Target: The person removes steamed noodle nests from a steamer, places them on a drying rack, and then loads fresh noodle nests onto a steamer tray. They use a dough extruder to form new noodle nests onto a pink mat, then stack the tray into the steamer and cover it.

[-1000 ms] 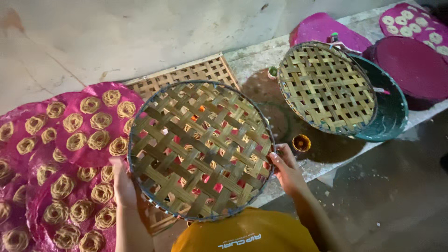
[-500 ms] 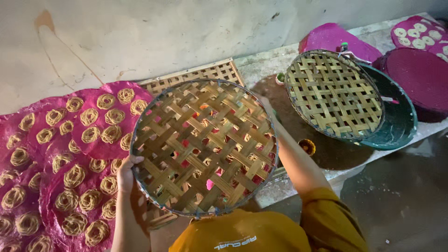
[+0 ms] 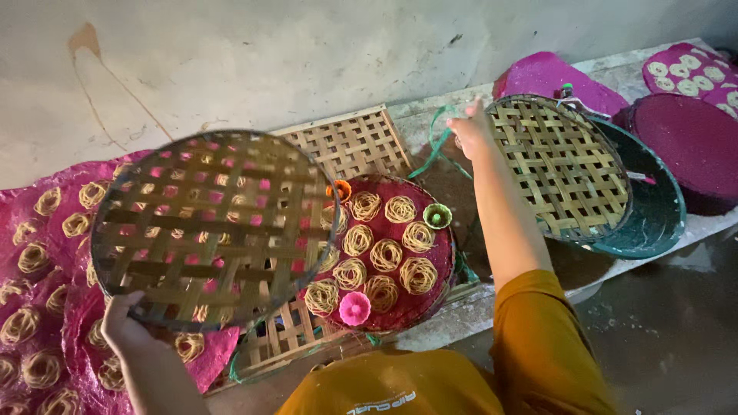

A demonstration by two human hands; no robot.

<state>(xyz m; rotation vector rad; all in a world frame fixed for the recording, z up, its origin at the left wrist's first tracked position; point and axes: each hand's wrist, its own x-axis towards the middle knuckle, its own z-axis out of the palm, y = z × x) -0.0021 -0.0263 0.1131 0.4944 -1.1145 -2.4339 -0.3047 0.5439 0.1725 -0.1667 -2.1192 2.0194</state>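
Observation:
My left hand point(image 3: 123, 321) grips the near rim of a round woven bamboo tray point(image 3: 211, 227) and holds it lifted over the left side. Uncovered beneath it sits a round red plate point(image 3: 442, 257) carrying several coiled noodle nests point(image 3: 386, 255), with small pink point(image 3: 354, 308), green point(image 3: 437, 216) and orange point(image 3: 339, 190) cups at its edge. My right hand point(image 3: 470, 131) stretches forward to the near left rim of a second round bamboo tray point(image 3: 565, 165) that lies on a dark green basin point(image 3: 653, 211). The fingers are apart and look empty.
A square bamboo mat point(image 3: 350, 142) lies under the red plate on a concrete ledge. Pink cloth point(image 3: 46, 253) with several noodle coils spreads at the left. Magenta round lids point(image 3: 692, 146) and another cloth with coils point(image 3: 688, 69) lie at the right. A plaster wall stands behind.
The bamboo tray has been lifted off and swung left in my left hand, uncovering the red plate of coils. My right hand let go of the tray and reached forward right.

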